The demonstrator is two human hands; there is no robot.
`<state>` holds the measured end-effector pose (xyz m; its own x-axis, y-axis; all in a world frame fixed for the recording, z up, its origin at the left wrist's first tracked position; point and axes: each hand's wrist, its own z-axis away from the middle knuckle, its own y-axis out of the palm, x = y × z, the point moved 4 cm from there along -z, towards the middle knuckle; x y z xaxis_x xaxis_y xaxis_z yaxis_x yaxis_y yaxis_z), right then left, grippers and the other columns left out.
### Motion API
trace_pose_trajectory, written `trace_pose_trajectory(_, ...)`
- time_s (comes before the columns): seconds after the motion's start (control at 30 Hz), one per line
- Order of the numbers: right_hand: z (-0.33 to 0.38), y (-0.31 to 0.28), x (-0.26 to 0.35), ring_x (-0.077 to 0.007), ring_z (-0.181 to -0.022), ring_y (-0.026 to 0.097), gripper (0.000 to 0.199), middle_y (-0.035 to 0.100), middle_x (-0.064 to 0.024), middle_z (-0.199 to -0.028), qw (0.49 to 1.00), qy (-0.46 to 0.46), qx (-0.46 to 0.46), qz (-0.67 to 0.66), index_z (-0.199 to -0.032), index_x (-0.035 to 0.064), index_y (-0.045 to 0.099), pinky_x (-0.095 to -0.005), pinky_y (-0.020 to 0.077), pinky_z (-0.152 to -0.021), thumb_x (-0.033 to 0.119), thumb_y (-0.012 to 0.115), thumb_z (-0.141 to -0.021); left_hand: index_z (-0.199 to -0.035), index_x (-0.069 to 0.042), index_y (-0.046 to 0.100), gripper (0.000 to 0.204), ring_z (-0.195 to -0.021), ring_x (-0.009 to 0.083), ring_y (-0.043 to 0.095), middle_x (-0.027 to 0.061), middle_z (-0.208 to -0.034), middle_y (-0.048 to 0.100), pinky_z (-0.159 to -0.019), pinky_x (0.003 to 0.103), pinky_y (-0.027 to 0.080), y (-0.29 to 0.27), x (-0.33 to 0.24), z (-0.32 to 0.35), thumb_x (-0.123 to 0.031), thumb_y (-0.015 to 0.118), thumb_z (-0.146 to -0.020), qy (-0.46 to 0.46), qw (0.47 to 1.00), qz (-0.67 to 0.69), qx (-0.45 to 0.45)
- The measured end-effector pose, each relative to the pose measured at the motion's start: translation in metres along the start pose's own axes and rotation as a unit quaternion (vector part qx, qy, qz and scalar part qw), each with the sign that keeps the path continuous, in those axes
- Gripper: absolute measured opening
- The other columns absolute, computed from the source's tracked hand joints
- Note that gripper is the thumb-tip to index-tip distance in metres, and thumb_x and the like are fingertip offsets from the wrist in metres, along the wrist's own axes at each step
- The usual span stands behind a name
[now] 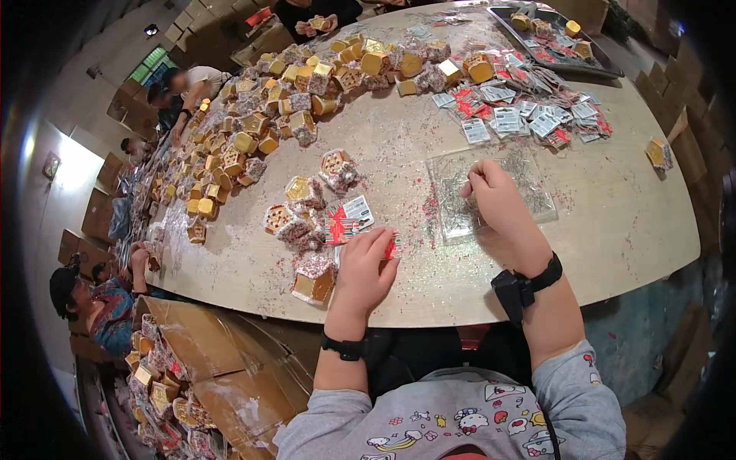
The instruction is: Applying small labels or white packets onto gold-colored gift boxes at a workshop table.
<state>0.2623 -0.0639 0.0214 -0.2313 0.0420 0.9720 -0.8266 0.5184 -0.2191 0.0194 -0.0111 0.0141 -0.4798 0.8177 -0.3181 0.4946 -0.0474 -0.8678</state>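
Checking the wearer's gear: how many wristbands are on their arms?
2. One black band on the left wrist, behind the left hand; one black strap with a small box on the right wrist, behind the right hand.

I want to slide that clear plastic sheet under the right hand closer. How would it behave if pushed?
The clear plastic sheet looks thin and flat, so it would probably flex rather than stay stiff. It seems light and may skid easily on the table. The small pins lying on it would likely scatter.

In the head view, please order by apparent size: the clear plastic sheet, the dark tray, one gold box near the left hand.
1. clear plastic sheet
2. dark tray, farther away, so unsure against the sheet
3. gold box, clearly smallest
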Motion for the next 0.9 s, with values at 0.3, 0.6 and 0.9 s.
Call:
trace_pose_trajectory(0.3, 0.002, 0.003, 0.002, -0.03, -0.073, 0.061, 0.014, 0.062, -0.0193, -0.078, 0.996, -0.06, -0.002, 0.061, -0.09, -0.0034, 0.06, -0.0361, 0.0468, -0.068, 0.009, 0.055, -0.084, -0.108, -0.003, 0.061, 0.045, -0.097, 0.0321, 0.054, 0.0138, -0.105, 0.058, -0.085, 0.041, 0.044, -0.005, -0.002, 0.002, -0.018, 0.074, -0.069, -0.025, 0.998, 0.042, -0.032)
trace_pose_trajectory(0.6, 0.003, 0.006, 0.006, -0.035, -0.082, 0.062, 0.016, 0.065, -0.0195, -0.085, 0.986, -0.093, 0.044, 0.132, -0.089, -0.0011, 0.064, -0.039, 0.0487, -0.073, 0.012, 0.058, -0.082, -0.118, 0.001, 0.056, 0.046, -0.106, 0.035, 0.052, 0.0199, -0.117, 0.054, -0.091, 0.041, 0.042, -0.01, -0.006, 0.001, -0.016, 0.067, -0.077, -0.031, 0.998, 0.048, -0.035)
trace_pose_trajectory(0.9, 0.007, 0.002, 0.012, -0.0357, -0.081, 0.061, 0.021, 0.062, -0.0201, -0.083, 0.992, -0.062, 0.016, 0.109, -0.103, 0.0019, 0.058, -0.0396, 0.0473, -0.072, 0.014, 0.055, -0.087, -0.123, 0.001, 0.051, 0.044, -0.11, 0.0359, 0.05, 0.0199, -0.122, 0.052, -0.095, 0.042, 0.039, -0.01, -0.005, 0.001, -0.011, 0.059, -0.082, -0.015, 0.999, 0.03, -0.021)
